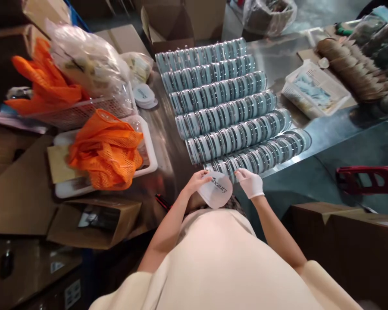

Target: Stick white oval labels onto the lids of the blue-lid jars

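Observation:
My bare left hand point(198, 181) grips white round printed discs point(216, 191), thumb on top, just in front of the near row; dark lettering ending in "beauty" shows on the top one. My right hand point(250, 183), in a white glove, has its fingers pinched together at the front edge of the nearest row of round clear cases point(261, 153). Whatever lies between those fingertips is too small to make out. Several such rows of cases, standing on edge with pale inserts and dark bands, run across the metal table point(168, 150).
Left on the table are a white tray point(150, 148) with an orange mesh bag point(106, 150), a basket point(93, 110) and more round discs point(144, 94). Rightward stands a white basket point(317, 90) of pale blue pieces. Cardboard boxes point(345, 241) flank me; a dark red stool point(368, 180) is beyond.

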A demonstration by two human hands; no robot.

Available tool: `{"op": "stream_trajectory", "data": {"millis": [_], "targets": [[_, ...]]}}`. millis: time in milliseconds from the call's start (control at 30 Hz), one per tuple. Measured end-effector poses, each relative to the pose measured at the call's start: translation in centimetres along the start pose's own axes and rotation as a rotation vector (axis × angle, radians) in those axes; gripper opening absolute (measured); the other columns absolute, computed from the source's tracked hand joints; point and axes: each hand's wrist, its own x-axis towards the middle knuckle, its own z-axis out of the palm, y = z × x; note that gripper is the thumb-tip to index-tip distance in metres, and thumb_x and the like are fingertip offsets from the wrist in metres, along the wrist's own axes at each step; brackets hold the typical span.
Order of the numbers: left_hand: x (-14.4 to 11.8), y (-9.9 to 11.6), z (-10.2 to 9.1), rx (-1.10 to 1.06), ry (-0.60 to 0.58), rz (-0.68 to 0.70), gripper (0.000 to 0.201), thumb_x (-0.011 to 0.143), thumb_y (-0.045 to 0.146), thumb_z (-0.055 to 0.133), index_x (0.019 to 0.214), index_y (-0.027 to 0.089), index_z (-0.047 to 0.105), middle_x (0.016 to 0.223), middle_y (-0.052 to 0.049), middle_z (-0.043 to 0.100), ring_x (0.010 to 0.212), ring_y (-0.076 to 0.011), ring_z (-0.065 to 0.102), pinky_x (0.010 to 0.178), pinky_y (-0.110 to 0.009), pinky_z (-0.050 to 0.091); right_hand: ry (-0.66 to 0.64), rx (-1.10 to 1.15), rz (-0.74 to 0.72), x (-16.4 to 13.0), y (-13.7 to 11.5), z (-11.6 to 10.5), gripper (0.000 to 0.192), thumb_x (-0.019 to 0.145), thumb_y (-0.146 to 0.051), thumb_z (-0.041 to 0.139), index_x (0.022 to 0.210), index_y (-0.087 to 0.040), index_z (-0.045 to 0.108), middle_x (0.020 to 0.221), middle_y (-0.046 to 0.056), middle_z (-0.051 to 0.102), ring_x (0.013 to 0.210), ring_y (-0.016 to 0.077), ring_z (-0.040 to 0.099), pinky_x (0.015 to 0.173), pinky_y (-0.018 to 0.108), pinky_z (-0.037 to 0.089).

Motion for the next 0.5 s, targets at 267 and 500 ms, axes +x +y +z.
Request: {"op": "stream_trajectory", "data": {"millis": [267, 500], "targets": [[-1.9, -0.8, 0.4, 0.069, 0.002, 0.041, 0.055, 0.065, 0.053, 0.088, 0.095, 0.014, 0.064, 0.089, -0.004, 0.069, 0.078, -0.0158, 0.063, 0.069, -0.024, 0.048, 0.08, 0.192, -0.124, -2.6, 1.0, -2.3, 0.023, 0.087, -0.04, 0.061, 0.094, -0.025, 0.079, 0.088, 0.0, 0.078, 0.082, 0.0173, 0.07, 0.076, 0.025, 0.05], [-1.9, 0.1, -2.4, 0.298, 0.014, 0.112, 0.067, 0.077, 0.041, 0.08, 0.136, 0.017, 0.061, 0.101, -0.006, 0.073, 0.091, -0.0194, 0.067, 0.084, -0.028, 0.05, 0.181, -0.12, -0.219, -1.7, -1.3, -3.7, 0.024, 0.089, -0.028, 0.054, 0.083, -0.018, 0.075, 0.079, 0.005, 0.073, 0.073, 0.0155, 0.063, 0.065, 0.024, 0.038]]}}
